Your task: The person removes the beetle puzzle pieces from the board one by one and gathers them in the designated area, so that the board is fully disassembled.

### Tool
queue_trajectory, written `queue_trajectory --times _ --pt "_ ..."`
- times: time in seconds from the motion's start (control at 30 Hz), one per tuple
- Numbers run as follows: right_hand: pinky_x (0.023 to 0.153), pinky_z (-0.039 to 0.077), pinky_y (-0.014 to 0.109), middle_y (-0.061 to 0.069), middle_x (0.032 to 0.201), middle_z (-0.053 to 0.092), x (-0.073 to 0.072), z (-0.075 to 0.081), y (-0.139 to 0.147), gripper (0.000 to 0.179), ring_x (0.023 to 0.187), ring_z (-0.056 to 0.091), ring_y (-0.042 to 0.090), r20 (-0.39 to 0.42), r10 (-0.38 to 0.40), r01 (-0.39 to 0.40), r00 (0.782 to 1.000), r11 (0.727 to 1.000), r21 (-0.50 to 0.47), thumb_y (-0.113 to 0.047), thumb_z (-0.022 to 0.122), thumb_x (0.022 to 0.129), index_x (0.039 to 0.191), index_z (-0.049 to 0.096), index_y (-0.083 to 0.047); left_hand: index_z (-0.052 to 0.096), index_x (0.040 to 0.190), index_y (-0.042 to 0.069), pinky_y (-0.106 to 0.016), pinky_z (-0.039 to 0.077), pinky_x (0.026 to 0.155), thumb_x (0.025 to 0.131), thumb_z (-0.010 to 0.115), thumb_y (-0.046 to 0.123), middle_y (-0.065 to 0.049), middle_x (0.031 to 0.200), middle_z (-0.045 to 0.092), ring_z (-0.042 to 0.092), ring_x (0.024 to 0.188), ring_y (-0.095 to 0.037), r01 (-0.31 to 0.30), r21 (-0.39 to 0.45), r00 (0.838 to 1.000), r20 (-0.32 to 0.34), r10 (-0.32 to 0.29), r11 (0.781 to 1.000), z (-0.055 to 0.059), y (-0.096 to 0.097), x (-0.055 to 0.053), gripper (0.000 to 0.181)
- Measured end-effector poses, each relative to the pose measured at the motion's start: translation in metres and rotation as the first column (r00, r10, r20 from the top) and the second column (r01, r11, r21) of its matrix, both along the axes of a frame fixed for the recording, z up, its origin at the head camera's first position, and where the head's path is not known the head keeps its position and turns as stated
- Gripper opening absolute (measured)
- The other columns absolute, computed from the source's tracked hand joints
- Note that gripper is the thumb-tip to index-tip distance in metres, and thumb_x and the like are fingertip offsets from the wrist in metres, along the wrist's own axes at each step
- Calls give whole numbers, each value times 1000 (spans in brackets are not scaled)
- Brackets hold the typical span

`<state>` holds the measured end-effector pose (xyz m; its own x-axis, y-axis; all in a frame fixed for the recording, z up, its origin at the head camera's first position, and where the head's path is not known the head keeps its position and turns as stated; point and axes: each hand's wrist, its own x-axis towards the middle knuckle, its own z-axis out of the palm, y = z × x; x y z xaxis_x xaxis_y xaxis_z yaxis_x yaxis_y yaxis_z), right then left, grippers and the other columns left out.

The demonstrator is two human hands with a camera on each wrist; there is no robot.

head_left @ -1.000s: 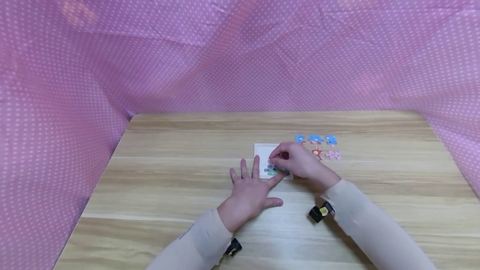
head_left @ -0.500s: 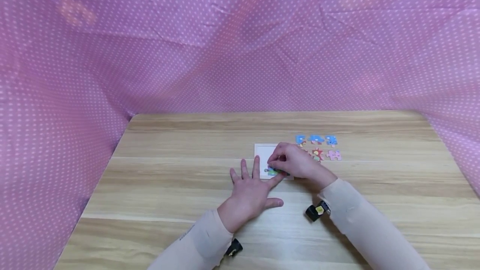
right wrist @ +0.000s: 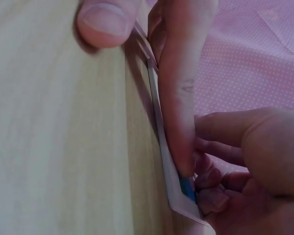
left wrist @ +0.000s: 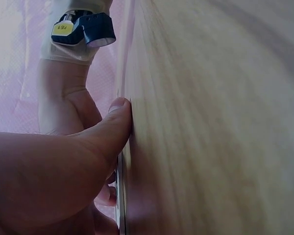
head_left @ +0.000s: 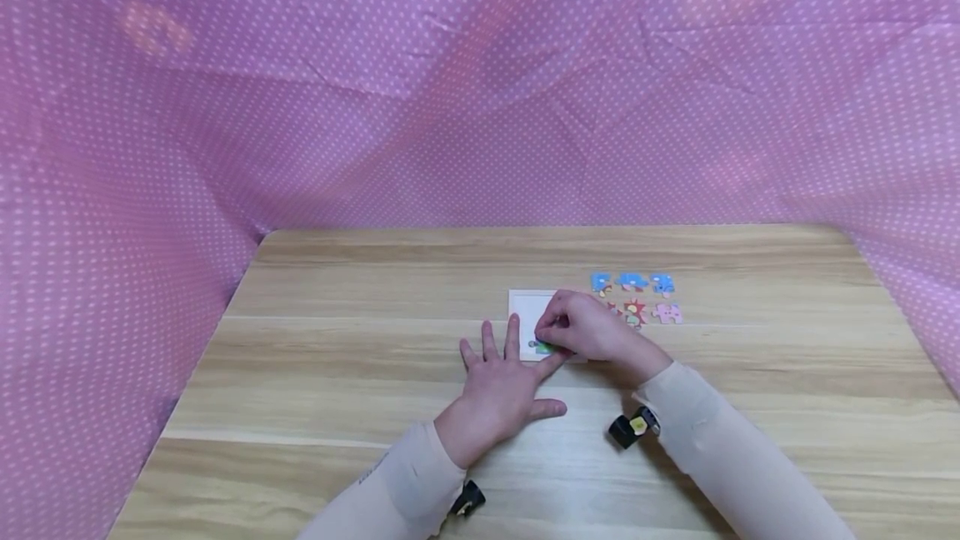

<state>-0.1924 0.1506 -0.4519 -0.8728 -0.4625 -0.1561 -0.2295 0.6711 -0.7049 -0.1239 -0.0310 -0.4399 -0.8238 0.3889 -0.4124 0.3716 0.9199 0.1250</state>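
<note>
A white puzzle tray (head_left: 528, 305) lies on the wooden table, with green and blue puzzle pieces (head_left: 542, 349) along its near side. My left hand (head_left: 498, 394) is spread flat, its index finger (right wrist: 179, 112) pressing on the near right corner of the tray and its middle finger at the left side. Over the tray, my right hand (head_left: 592, 327) has curled fingers, thumb and index pinched together low at the pieces. A puzzle piece in that pinch is mostly hidden by the fingers. A blue bit of puzzle (right wrist: 187, 188) shows beside the left index fingertip in the right wrist view.
Loose puzzle pieces lie right of the tray: a row of blue ones (head_left: 632, 282) at the back, then a red sun piece (head_left: 634, 312) and a pink piece (head_left: 667, 313). Pink dotted cloth (head_left: 480, 107) hangs behind the table (head_left: 337, 357).
My right hand has shifted slightly left and toward me over the tray, its fingertips now lower on the near row. The left hand has stayed in place.
</note>
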Motion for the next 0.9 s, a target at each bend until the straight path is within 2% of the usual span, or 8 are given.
queue_trajectory --times 0.13,0.27,0.43,0.57,0.77,0.9 --pt "78 51 31 0 103 70 1 -1 1 10 89 59 15 -13 -2 2 1000 1000 -18 -16 75 102 98 83 -17 20 162 66 -88 21 118 96 55 80 -26 180 8 13 159 -67 -4 -2 1000 -4 4 1000 -1 0 0 76" --pt "76 52 30 0 104 70 1 -1 2 10 88 60 16 27 -24 25 999 999 -36 -15 74 103 99 83 -18 21 162 65 -88 22 118 96 55 79 -26 180 10 13 158 -67 -2 -3 1000 -8 2 1000 -1 0 1 76" --pt "68 51 29 0 91 72 1 -2 4 9 77 61 16 86 -35 40 996 997 -62 -16 74 103 101 82 -16 22 163 65 -88 22 118 96 55 79 -26 180 10 13 158 -67 -1 -5 1000 -11 1 1000 -2 1 1 76" --pt "64 50 27 -1 84 71 1 -3 4 8 73 59 16 100 -26 34 995 996 -81 -16 75 103 102 82 -16 21 162 66 -88 22 118 96 55 80 -25 180 10 13 159 -67 1 -14 1000 -19 -1 1000 -3 1 2 76" --pt "64 52 26 1 87 72 2 -4 5 9 75 60 17 107 -2 15 994 994 -113 -14 74 103 106 82 -15 19 162 67 -87 22 119 96 54 81 -24 180 9 13 159 -66 -2 -23 1000 -21 2 1000 -5 1 2 76" --pt "68 54 28 3 93 74 0 -6 7 10 80 63 17 129 0 19 992 989 -148 -12 73 104 108 82 -14 17 162 67 -87 23 119 96 53 81 -25 180 10 14 159 -66 4 -27 1000 -27 -4 1000 -5 2 2 77"
